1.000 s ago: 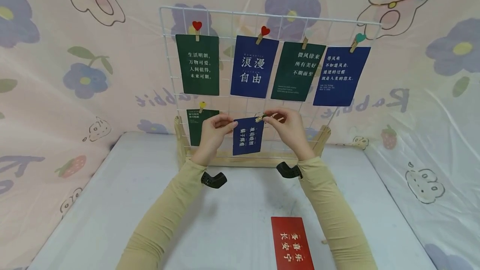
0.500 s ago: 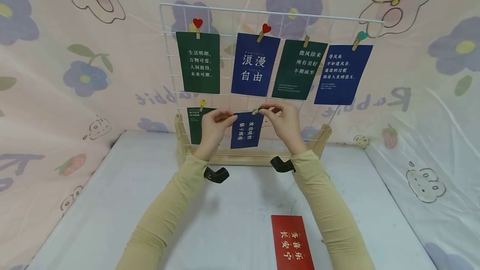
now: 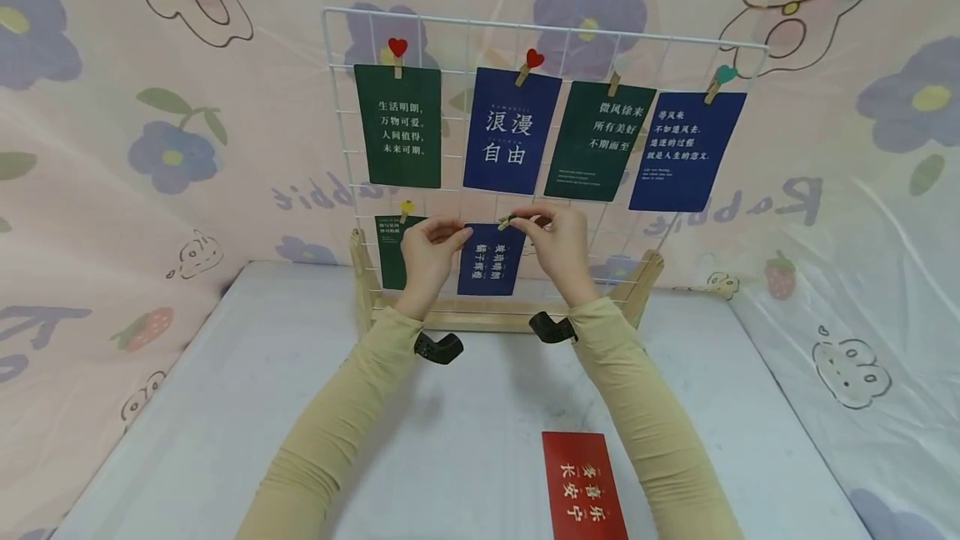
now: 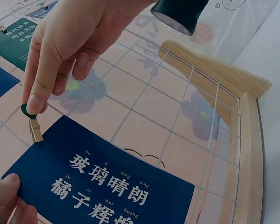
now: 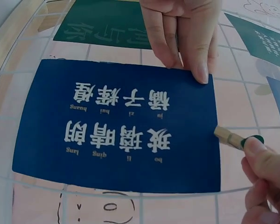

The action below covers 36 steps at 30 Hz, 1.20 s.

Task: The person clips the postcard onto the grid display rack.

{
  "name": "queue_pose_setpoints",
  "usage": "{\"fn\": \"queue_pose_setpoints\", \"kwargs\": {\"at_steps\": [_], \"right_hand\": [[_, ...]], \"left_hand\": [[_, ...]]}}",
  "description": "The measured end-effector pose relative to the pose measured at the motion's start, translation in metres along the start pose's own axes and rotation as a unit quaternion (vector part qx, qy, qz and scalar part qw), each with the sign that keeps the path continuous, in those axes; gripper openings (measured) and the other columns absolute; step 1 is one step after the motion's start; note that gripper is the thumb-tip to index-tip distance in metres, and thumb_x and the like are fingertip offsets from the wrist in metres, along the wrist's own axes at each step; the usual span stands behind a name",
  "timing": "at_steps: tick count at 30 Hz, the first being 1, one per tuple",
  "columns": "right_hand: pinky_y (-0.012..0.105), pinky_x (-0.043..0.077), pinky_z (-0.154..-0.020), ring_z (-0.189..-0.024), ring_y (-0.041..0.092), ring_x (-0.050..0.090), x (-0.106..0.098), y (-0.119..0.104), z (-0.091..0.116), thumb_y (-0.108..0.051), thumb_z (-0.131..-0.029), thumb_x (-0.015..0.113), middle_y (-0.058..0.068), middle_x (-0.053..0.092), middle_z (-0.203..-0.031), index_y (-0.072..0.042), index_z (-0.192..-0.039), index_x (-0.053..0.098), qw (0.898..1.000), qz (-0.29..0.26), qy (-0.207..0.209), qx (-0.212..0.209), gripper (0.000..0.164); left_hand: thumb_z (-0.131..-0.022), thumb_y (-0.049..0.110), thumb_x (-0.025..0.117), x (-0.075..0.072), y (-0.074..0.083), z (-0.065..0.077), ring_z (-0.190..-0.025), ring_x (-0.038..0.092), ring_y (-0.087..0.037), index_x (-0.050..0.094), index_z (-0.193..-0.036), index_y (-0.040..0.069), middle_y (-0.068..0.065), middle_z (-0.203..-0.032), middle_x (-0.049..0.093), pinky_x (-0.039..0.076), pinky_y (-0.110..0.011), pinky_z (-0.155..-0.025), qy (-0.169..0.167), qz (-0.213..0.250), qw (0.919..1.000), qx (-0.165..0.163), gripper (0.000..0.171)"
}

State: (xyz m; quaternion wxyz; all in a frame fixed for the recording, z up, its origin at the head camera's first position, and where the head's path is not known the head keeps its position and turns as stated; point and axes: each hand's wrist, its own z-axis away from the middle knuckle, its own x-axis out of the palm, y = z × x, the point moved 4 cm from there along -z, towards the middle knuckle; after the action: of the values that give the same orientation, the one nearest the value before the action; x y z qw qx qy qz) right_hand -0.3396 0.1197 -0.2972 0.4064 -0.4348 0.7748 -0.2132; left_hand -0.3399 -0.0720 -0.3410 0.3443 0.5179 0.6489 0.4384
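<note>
A blue card [image 3: 487, 261] with white characters is held up against the lower middle of a white wire grid [image 3: 450, 119]. My left hand [image 3: 432, 257] pinches the card by its upper left corner, thumb in front, as the right wrist view shows. In my right hand [image 3: 558, 244] a small wooden clothespin [image 5: 227, 138] with a green top is pinched between thumb and finger. The clothespin's tip is at the card's top edge; whether it bites the wire too I cannot tell.
Several green and blue cards hang clipped along the grid's top row, among them a blue card [image 3: 512, 132]. A smaller green card [image 3: 392, 252] hangs at lower left. The grid stands in a wooden base [image 3: 480, 322]. A red card [image 3: 583, 486] lies on the white table [image 3: 450, 440].
Both hands and the blue card have risen slightly toward the grid. The right hand with the clothespin, and the card, have shifted a little to the left.
</note>
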Motion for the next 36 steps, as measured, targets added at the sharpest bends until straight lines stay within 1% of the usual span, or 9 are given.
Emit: {"fn": "queue_pose_setpoints", "kwargs": {"at_steps": [3,6,10,13,18,26,32,36], "right_hand": [[0.026,0.042,-0.052,-0.067,0.017,0.056,0.002,0.0,-0.001,-0.011,-0.086,0.073,0.004,0.069,-0.086,-0.007,-0.094,0.076,1.0,0.003,0.002,-0.001,0.009],[0.026,0.043,-0.056,-0.068,0.018,0.055,0.003,-0.001,-0.002,-0.011,-0.086,0.073,0.005,0.07,-0.087,-0.006,-0.093,0.076,1.0,0.006,0.005,0.002,0.009],[0.027,0.045,-0.06,-0.069,0.018,0.055,0.006,-0.002,-0.002,-0.011,-0.086,0.073,0.006,0.07,-0.087,-0.005,-0.093,0.076,1.0,0.015,0.007,0.001,0.01],[0.027,0.046,-0.06,-0.068,0.018,0.055,0.007,-0.003,-0.003,-0.01,-0.086,0.072,0.006,0.071,-0.087,-0.004,-0.093,0.076,1.0,0.017,0.01,-0.003,0.009],[0.028,0.044,-0.058,-0.066,0.018,0.053,0.009,-0.004,-0.003,-0.007,-0.085,0.073,0.006,0.07,-0.085,-0.004,-0.092,0.076,1.0,0.019,0.013,-0.003,0.008],[0.027,0.042,-0.055,-0.063,0.017,0.051,0.011,-0.004,-0.003,-0.011,-0.085,0.073,0.004,0.069,-0.084,-0.006,-0.093,0.076,0.999,0.047,0.007,-0.003,0.009],[0.027,0.043,-0.055,-0.063,0.016,0.052,0.012,-0.004,-0.002,-0.012,-0.086,0.072,0.004,0.069,-0.088,-0.006,-0.096,0.076,0.998,0.053,0.006,-0.023,0.012],[0.023,0.045,-0.051,-0.058,0.013,0.056,0.014,-0.001,-0.001,-0.01,-0.089,0.069,0.005,0.069,-0.092,-0.005,-0.102,0.075,0.998,0.056,0.001,-0.041,0.015]], "left_hand": [[-0.082,0.004,0.076,0.0,0.001,-0.001,-0.078,0.066,-0.023,0.072,-0.094,-0.001,-0.013,-0.089,0.07,0.056,-0.025,-0.068,0.009,-0.008,0.9999,0.01,0.014],[-0.082,0.004,0.075,0.0,0.001,-0.001,-0.078,0.067,-0.021,0.072,-0.093,0.0,-0.012,-0.088,0.07,0.057,-0.025,-0.067,0.015,-0.011,0.9997,0.013,0.012],[-0.082,0.005,0.075,0.0,0.001,-0.001,-0.078,0.067,-0.019,0.072,-0.093,0.0,-0.011,-0.089,0.07,0.057,-0.025,-0.068,0.023,-0.015,0.9996,0.01,0.012],[-0.082,0.006,0.075,0.0,0.0,-0.001,-0.078,0.067,-0.018,0.072,-0.094,0.001,-0.01,-0.089,0.07,0.057,-0.024,-0.069,0.029,-0.019,0.9994,0.007,0.013],[-0.082,0.006,0.075,0.0,-0.001,0.0,-0.078,0.067,-0.017,0.073,-0.094,0.002,-0.009,-0.089,0.07,0.056,-0.024,-0.069,0.035,-0.018,0.9992,0.006,0.013],[-0.082,0.006,0.075,0.002,0.001,0.0,-0.078,0.067,-0.018,0.073,-0.093,0.002,-0.008,-0.089,0.071,0.057,-0.024,-0.068,0.04,-0.027,0.9988,0.008,0.012],[-0.083,0.008,0.075,0.001,-0.001,0.0,-0.079,0.067,-0.016,0.073,-0.095,0.003,-0.007,-0.09,0.071,0.056,-0.024,-0.069,0.036,-0.03,0.9989,0.003,0.013],[-0.083,0.008,0.075,0.0,-0.002,0.0,-0.08,0.067,-0.017,0.073,-0.095,0.003,-0.008,-0.09,0.071,0.056,-0.024,-0.07,0.028,-0.032,0.9991,0.0,0.013]]}}
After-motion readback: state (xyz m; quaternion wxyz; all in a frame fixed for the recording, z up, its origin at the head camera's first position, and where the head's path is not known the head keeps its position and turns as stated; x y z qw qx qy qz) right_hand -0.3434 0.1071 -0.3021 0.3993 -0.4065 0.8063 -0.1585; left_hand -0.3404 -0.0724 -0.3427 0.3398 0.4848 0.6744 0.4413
